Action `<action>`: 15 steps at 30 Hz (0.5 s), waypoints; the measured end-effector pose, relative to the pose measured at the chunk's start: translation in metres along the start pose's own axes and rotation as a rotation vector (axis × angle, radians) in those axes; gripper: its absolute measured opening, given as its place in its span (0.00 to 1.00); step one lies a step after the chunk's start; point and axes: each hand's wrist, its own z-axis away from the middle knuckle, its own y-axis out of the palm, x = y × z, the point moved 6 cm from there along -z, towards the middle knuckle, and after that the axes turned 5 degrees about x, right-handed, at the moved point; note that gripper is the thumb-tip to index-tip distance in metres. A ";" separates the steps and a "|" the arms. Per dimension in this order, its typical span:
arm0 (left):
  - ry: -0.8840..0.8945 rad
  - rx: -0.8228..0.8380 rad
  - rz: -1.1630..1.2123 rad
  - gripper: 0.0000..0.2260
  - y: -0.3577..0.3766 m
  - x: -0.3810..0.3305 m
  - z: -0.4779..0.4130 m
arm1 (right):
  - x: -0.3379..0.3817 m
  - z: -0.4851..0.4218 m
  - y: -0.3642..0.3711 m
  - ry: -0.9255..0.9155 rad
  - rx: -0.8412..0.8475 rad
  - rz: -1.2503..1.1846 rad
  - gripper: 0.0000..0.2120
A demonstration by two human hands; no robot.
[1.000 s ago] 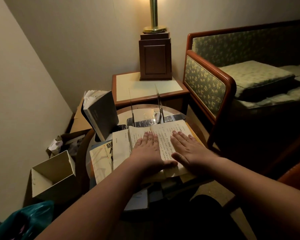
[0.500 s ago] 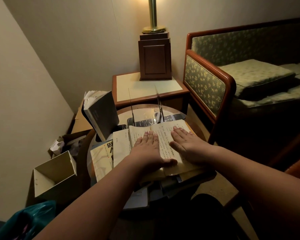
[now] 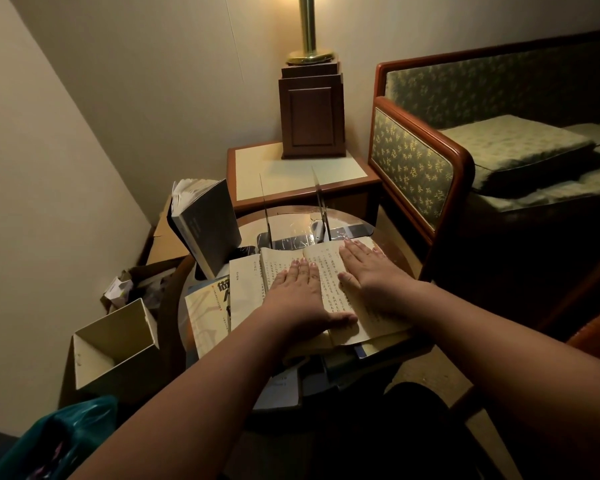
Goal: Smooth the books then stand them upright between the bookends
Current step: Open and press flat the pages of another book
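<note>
Slid forward since a second ago, my right hand (image 3: pixel 371 271) lies flat, fingers straight, near the top of the open book (image 3: pixel 328 268). My left hand (image 3: pixel 302 292) presses the facing page, palm down and fingers straight. I see the book resting on loose books (image 3: pixel 205 306) on the round table (image 3: pixel 283 210). Clear bookends (image 3: pixel 321 206) stand just behind, with a dark paperback (image 3: pixel 207 226) upright to their left and a lamp base (image 3: pixel 312 116) beyond.

Lamp (image 3: pixel 310 98), sofa (image 3: pixel 465 140), cardboard box (image 3: pixel 118 344).
</note>
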 end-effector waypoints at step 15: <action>0.022 -0.206 -0.019 0.54 -0.010 0.007 0.012 | -0.005 0.037 0.024 0.005 -0.009 0.074 0.33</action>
